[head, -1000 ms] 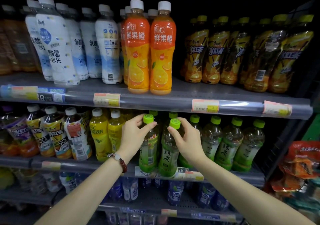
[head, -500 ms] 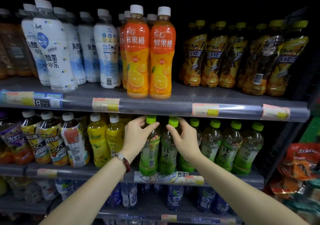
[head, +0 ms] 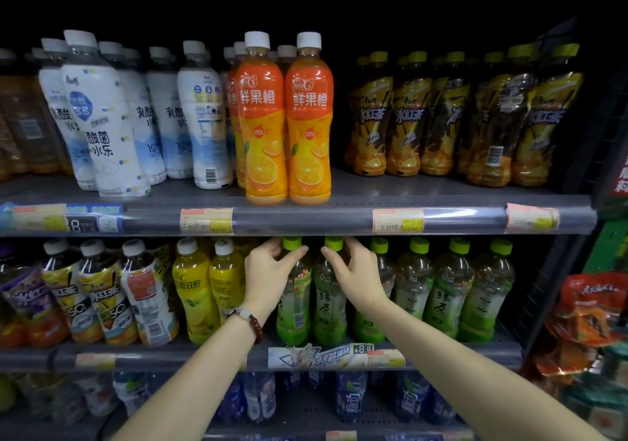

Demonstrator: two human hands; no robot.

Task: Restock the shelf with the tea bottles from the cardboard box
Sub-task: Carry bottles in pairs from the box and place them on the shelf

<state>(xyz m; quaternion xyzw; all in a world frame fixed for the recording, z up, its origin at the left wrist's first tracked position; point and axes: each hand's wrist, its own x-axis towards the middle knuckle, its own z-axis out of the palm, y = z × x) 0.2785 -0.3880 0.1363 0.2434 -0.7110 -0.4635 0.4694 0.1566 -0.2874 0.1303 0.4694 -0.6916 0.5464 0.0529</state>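
Observation:
Two green tea bottles with lime caps stand upright side by side at the front of the middle shelf. My left hand curls around the neck of the left bottle, thumb in front. My right hand grips the neck of the right bottle the same way. Further matching green tea bottles line the shelf to the right. The cardboard box is out of view.
Yellow lemon drinks stand just left of my left hand. The upper shelf edge hangs close above the caps, with orange juice bottles on it. Snack packets hang at the right.
Both bottles have been pushed back and set down on the middle shelf. My hands followed them in, and the camera moved closer and tilted up.

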